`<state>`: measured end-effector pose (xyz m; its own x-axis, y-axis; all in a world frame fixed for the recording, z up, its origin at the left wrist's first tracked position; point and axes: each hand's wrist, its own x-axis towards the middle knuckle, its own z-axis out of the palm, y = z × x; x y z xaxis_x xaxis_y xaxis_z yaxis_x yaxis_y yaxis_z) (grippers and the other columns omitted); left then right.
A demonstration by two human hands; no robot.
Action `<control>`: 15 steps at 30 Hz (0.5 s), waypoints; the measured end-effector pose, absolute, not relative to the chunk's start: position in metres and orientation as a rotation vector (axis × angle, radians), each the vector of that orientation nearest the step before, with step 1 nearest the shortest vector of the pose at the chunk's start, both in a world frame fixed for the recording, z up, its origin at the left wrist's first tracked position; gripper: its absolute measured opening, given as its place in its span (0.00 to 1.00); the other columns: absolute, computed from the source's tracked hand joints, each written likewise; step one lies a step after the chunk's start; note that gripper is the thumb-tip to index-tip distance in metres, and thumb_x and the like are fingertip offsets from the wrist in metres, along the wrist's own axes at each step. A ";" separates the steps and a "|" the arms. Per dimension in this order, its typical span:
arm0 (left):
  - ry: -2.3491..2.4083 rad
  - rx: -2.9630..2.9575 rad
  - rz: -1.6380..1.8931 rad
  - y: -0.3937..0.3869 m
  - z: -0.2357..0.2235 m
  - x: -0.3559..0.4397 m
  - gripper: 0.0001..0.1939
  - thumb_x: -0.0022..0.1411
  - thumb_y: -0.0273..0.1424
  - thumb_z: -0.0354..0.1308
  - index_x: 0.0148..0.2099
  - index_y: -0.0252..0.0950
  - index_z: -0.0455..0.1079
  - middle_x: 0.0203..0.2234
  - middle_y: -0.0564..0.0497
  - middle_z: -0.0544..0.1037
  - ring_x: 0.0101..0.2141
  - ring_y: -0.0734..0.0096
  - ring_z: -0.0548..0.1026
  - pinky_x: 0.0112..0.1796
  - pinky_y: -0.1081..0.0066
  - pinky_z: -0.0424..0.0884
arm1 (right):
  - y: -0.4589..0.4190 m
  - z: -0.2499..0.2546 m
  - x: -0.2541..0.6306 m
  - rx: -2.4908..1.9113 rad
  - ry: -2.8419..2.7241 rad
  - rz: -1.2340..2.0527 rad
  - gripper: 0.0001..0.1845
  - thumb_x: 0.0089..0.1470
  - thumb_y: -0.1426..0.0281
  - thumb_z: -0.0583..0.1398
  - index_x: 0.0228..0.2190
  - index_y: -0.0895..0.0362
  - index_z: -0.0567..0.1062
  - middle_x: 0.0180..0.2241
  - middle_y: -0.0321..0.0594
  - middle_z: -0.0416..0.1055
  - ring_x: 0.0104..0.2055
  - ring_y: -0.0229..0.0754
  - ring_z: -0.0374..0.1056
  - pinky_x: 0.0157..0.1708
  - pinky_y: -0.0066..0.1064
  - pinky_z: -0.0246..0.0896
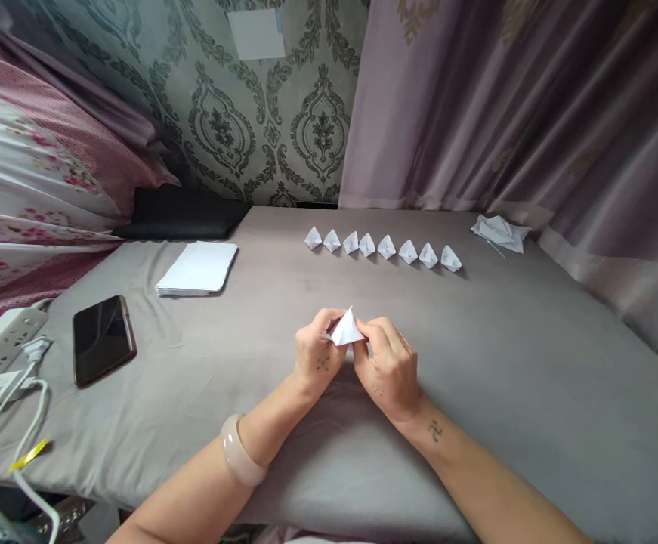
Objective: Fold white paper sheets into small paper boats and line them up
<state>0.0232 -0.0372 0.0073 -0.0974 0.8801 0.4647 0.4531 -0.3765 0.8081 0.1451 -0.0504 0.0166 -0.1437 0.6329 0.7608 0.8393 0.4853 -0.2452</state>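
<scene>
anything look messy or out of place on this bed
Mostly tidy: the folded paper boats sit in a neat row and both hands pinch a folded paper. Only the crumpled paper at the far right edge looks loose and discarded.

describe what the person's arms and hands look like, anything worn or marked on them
Both forearms are bare, with no sleeves in view. The left wrist wears a thick, smooth, pale bangle. The left hand has a small dark mark on its back. The right hand has a fainter one, and the right wrist bears a small dark tattoo.
</scene>
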 end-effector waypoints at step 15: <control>1.241 1.872 1.724 -0.038 -0.004 0.015 0.14 0.58 0.24 0.56 0.47 0.38 0.63 0.34 0.50 0.76 0.32 0.73 0.75 0.33 0.75 0.71 | -0.046 0.025 0.150 -1.162 -1.713 0.448 0.17 0.51 0.83 0.52 0.38 0.57 0.73 0.35 0.41 0.71 0.36 0.39 0.68 0.38 0.31 0.65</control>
